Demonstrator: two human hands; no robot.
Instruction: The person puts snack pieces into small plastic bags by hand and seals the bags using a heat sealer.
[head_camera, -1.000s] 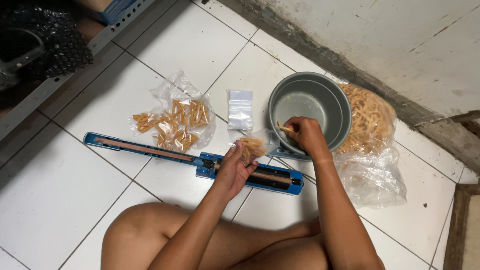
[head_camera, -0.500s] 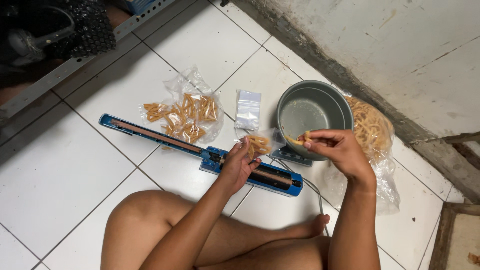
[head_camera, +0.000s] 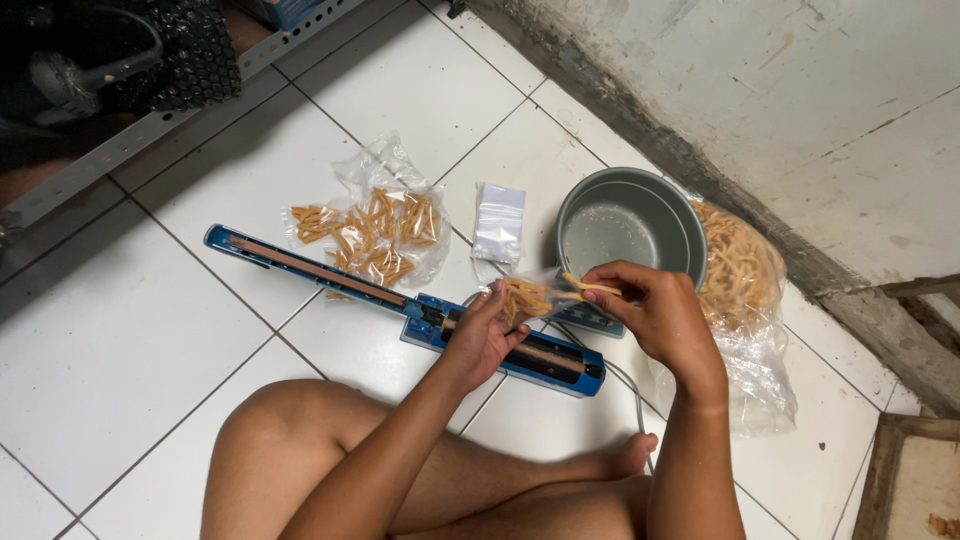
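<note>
I sit on a white tiled floor. My left hand (head_camera: 485, 335) holds a small clear plastic bag (head_camera: 527, 296) partly filled with orange-yellow snack sticks. My right hand (head_camera: 650, 310) pinches a few snack sticks (head_camera: 588, 287) at the bag's mouth. Both hands hover above a blue impulse sealer (head_camera: 400, 305) lying on the floor. Just behind the hands stands a grey metal bowl (head_camera: 630, 225), which sits on a small scale.
A big clear bag of snack sticks (head_camera: 745, 290) lies right of the bowl. Several small filled packets (head_camera: 375, 230) lie behind the sealer, next to a stack of unused small bags (head_camera: 498, 222). A metal shelf (head_camera: 150, 125) runs at the upper left, a wall (head_camera: 800, 120) at the upper right.
My right hand came out of the bowl with a few sticks and moved to the mouth of the small bag held in my left hand.
</note>
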